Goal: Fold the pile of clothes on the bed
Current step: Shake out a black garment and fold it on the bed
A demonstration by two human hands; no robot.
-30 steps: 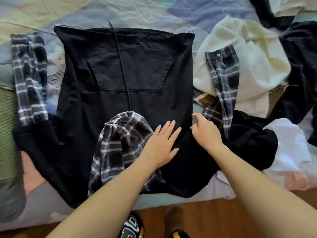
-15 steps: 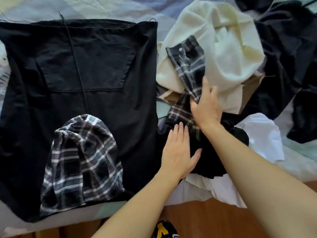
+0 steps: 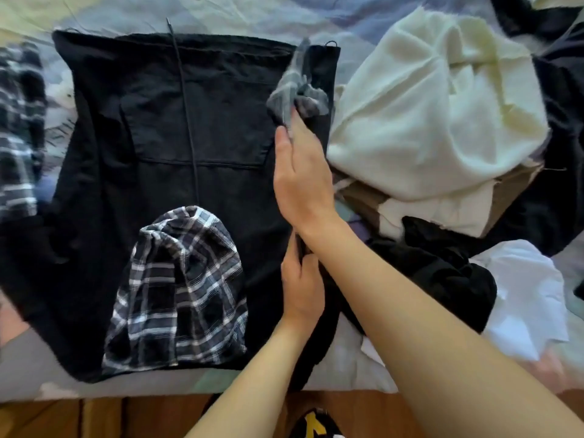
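Black hoodie (image 3: 196, 147) flat, plaid cuff (image 3: 295, 90) seemingly pinched by right hand (image 3: 300, 178) fingertips

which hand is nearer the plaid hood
Left. The left hand grips black fabric just right of the plaid hood; the right hand is farther up, holding the plaid cuff.

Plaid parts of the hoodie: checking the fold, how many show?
3: the hood lying on the black body, a sleeve at far left, and a blurred cuff held in the right hand.
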